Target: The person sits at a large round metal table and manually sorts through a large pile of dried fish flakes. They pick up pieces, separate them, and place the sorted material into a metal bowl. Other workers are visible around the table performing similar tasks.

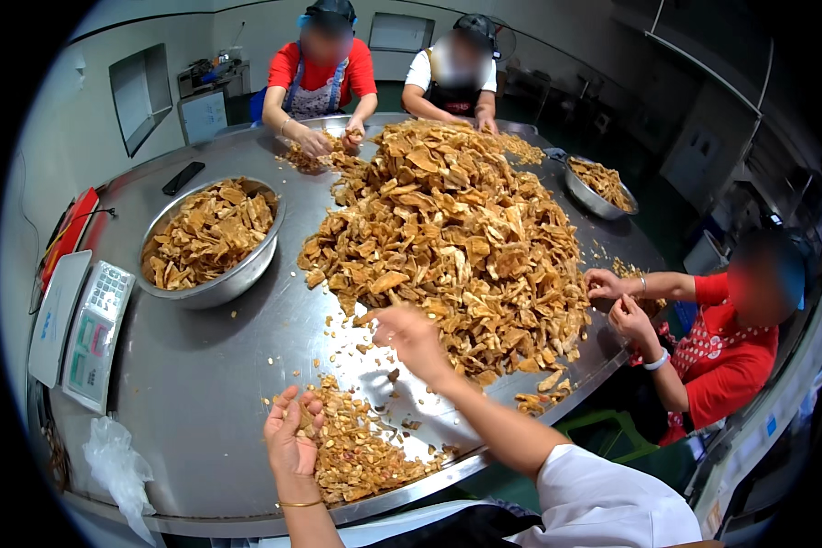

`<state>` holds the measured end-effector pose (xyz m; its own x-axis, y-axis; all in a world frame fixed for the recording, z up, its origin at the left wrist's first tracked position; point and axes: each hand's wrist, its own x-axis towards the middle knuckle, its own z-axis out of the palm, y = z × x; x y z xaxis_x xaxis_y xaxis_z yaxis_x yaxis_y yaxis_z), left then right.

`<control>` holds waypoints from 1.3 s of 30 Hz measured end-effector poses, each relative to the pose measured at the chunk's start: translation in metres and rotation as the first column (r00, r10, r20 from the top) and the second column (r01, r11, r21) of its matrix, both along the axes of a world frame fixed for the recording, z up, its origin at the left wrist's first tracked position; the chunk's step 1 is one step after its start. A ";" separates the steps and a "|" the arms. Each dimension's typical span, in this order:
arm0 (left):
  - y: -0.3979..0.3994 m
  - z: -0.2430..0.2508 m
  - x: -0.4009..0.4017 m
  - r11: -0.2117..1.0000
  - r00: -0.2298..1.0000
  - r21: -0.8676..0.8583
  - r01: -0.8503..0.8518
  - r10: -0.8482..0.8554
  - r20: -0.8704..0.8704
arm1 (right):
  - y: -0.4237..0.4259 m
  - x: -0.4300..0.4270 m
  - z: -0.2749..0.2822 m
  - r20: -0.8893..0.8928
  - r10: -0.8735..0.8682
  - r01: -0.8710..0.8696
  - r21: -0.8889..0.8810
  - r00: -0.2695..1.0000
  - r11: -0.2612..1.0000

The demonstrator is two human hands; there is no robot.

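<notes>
A tall heap of dried yellow-brown slices [452, 233], of a plant food I cannot name exactly, stands on a round stainless steel table [198, 383]. My left hand [293, 431], palm up with curled fingers and a gold bangle at the wrist, holds a dried piece [307, 419]. Just below and right of it lies a low pile of small broken bits and pale seeds [359, 449] at the near rim. My right hand [411, 342] is blurred and reaches to the heap's near edge. Whether its fingers hold a slice is not clear.
Left stand a steel bowl of slices [209, 236], a black phone [183, 178], a digital scale [96, 335] and a plastic bag [118, 466]. Another steel bowl [599, 188] sits far right. Two people [322, 75] [452, 75] work opposite; one [719, 335] works at right.
</notes>
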<state>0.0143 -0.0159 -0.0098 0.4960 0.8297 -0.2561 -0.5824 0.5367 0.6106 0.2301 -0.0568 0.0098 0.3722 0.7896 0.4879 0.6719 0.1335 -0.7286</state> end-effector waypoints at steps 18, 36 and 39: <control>-0.001 0.008 0.008 0.989 0.994 0.150 -0.015 -0.001 0.105 | -0.034 0.125 0.021 -0.403 -0.294 0.238 -0.184 0.867 0.954; -0.001 0.004 0.012 0.924 0.899 0.383 -0.020 0.184 -0.398 | 0.005 -0.079 -0.005 -0.699 0.253 -0.390 -0.041 0.669 0.920; -0.003 -0.001 0.016 0.843 0.861 0.535 0.051 0.235 -0.452 | 0.006 -0.069 -0.009 -0.921 0.132 -0.429 -0.041 0.366 0.902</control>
